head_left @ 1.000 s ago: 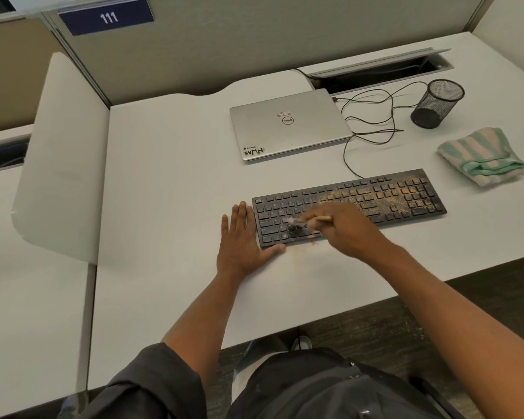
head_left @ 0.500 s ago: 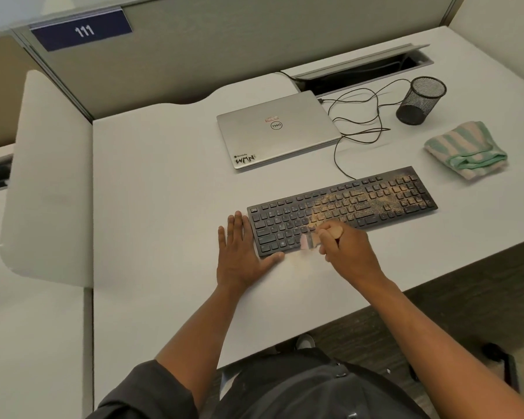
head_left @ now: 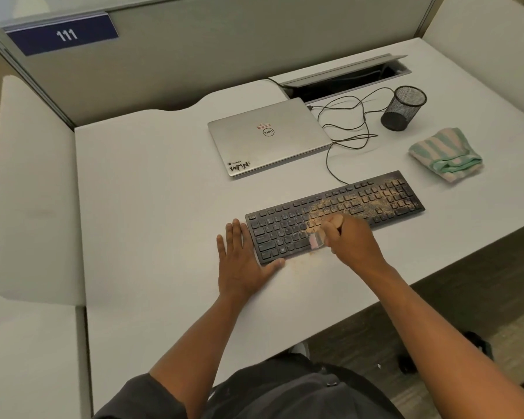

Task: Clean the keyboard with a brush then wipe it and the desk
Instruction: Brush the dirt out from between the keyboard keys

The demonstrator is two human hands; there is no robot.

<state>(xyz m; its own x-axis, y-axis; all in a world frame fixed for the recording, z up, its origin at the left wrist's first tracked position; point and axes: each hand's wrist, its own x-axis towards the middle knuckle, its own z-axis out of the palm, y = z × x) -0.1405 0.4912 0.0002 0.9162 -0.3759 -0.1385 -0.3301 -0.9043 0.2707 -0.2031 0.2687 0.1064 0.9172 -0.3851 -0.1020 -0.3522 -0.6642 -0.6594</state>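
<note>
A black keyboard (head_left: 360, 204) lies on the white desk (head_left: 164, 207), with tan dust over its middle and right keys. My right hand (head_left: 350, 241) grips a small brush (head_left: 316, 238), its pale bristles blurred over the keyboard's front edge left of centre. Some tan dust lies on the desk just in front of that edge. My left hand (head_left: 242, 263) rests flat on the desk against the keyboard's left end, thumb at its front corner. A folded green-and-white striped cloth (head_left: 445, 154) lies at the right.
A shut silver laptop (head_left: 268, 136) sits behind the keyboard. Black cables (head_left: 345, 128) loop beside it toward an open cable slot (head_left: 345, 83). A black mesh pen cup (head_left: 403, 107) stands at the back right. A partition wall rises behind the desk.
My right hand has swept the brush from the left keys toward the keyboard's front edge, then a little back up over the keys. My left hand stays in place.
</note>
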